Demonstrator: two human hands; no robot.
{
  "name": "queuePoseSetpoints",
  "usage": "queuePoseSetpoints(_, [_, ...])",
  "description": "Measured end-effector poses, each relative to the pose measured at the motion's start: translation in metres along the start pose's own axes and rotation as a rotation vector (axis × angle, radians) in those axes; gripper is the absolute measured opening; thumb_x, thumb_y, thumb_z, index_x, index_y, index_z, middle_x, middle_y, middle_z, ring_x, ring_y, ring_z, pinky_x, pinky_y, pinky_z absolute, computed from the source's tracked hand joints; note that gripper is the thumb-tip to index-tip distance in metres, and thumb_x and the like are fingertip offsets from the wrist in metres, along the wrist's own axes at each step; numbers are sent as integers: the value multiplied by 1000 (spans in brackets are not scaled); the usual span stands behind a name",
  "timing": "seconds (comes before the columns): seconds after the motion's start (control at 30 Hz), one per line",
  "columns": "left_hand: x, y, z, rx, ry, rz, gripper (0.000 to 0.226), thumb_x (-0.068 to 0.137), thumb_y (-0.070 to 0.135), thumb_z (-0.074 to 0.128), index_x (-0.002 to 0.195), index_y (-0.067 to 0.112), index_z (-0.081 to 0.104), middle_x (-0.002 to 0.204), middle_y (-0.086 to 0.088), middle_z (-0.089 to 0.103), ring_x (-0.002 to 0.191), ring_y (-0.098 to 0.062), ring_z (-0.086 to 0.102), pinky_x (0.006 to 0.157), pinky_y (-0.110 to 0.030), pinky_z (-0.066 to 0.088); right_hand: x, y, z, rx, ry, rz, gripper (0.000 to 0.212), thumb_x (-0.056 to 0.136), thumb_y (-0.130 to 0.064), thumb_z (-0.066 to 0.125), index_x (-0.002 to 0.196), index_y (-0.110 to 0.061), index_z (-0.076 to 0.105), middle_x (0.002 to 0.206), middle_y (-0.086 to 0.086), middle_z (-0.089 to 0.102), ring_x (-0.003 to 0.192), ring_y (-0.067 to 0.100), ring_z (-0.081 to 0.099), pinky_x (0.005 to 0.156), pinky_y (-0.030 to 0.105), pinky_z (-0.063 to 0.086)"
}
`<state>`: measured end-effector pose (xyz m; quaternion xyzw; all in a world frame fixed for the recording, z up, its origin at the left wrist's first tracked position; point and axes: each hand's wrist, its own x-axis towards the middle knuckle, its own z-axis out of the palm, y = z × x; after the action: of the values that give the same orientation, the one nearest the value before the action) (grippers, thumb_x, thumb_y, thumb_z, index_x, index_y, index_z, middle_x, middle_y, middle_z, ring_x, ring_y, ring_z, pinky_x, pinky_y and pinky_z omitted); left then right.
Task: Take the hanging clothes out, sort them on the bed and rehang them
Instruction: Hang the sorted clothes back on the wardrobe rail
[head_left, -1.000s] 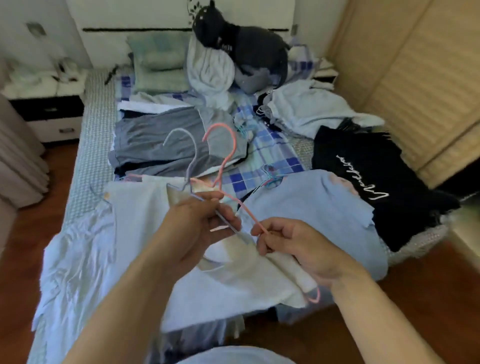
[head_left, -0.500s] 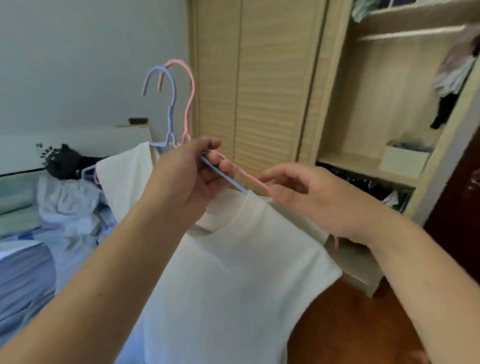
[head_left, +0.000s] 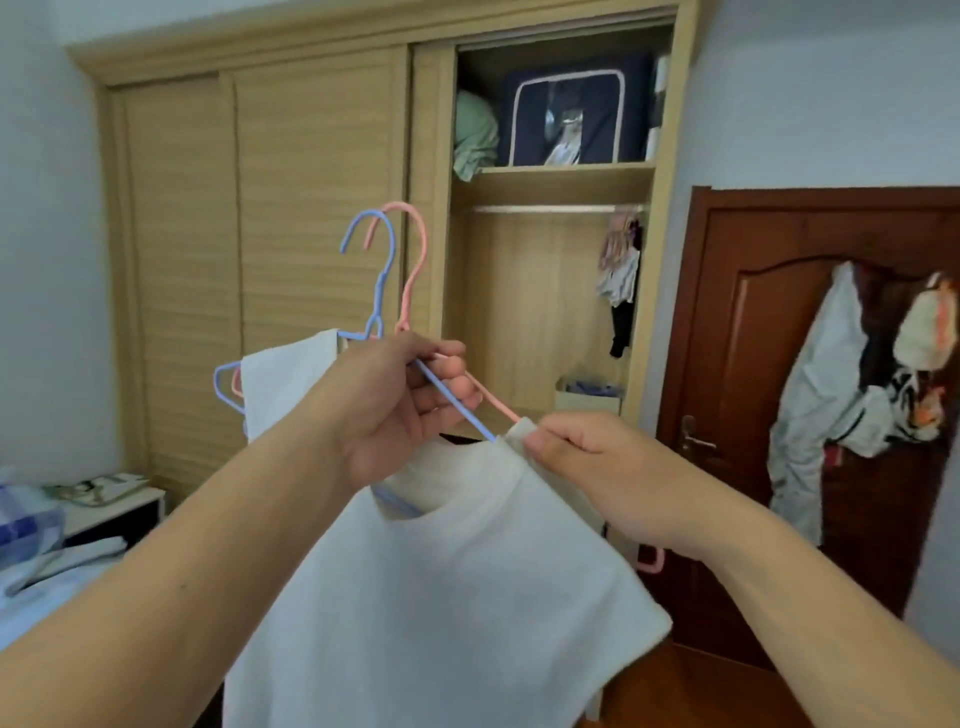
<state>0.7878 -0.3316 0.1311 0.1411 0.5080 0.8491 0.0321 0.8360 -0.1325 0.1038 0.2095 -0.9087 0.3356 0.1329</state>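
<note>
Open wardrobe (head_left: 550, 291) behind; left hand (head_left: 395, 410) gripping both hangers (head_left: 387, 275), right hand (head_left: 597, 462) pinching half-hidden shirt (head_left: 441, 597) shoulder.

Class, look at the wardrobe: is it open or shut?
Open on the right: the wardrobe shows its rail and shelf, while the slatted doors cover the left.

bare closet rail (head_left: 545, 209) — clothes bunched (head_left: 621, 270) at right end

White tee (head_left: 441, 597) on blue hanger (head_left: 382, 283) + pink hanger (head_left: 413, 270) (both hands' grip).
</note>
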Motion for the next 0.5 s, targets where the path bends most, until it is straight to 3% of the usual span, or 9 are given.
queuePoseSetpoints(0.07, [45,-7,10,-7,-57,-49,20,102,8,42,99,1,61,59,-3,56,47,-15,59,52,-27,57,22,22,-16,-55,43,51,40,102,-46,45,71,-21,52,67,-7,43,62,10,40,62,34,32])
queuePoseSetpoints(0.17, [112,-19,29,47,-127,-95,20,101,10,47,105,0,63,63,-5,62,48,-14,61,53,-27,58,53,57,-36,-104,160,69,38,101,-42,50,73,-18,57,63,-9,45,59,6,42,60,28,32])
queuePoseSetpoints(0.27, [165,-49,42,179,-177,-155,24,98,12,49,107,-2,66,86,-15,74,51,-18,66,49,-29,57,86,105,-52,-181,380,58,35,98,-38,57,68,-18,58,58,-3,46,54,5,40,55,27,30])
queuePoseSetpoints(0.37, [209,-97,51,219,-226,-193,27,95,11,50,107,-3,71,108,-18,74,56,-24,64,52,-32,57,126,162,-67,-152,421,100,28,92,-38,66,69,-22,62,53,-9,47,51,5,40,55,30,34])
queuePoseSetpoints(0.43, [242,-131,60,230,-231,-146,28,94,9,50,106,2,75,108,-16,74,63,-27,65,60,-36,59,156,202,-75,-134,407,113,26,89,-37,70,71,-20,65,50,-12,46,48,5,39,54,28,33])
queuePoseSetpoints(0.5, [272,-160,71,244,-209,-102,30,92,6,48,105,4,75,93,-14,74,66,-26,67,64,-37,59,185,239,-80,-148,397,95,25,88,-37,73,73,-18,66,49,-13,47,47,4,40,53,28,33])
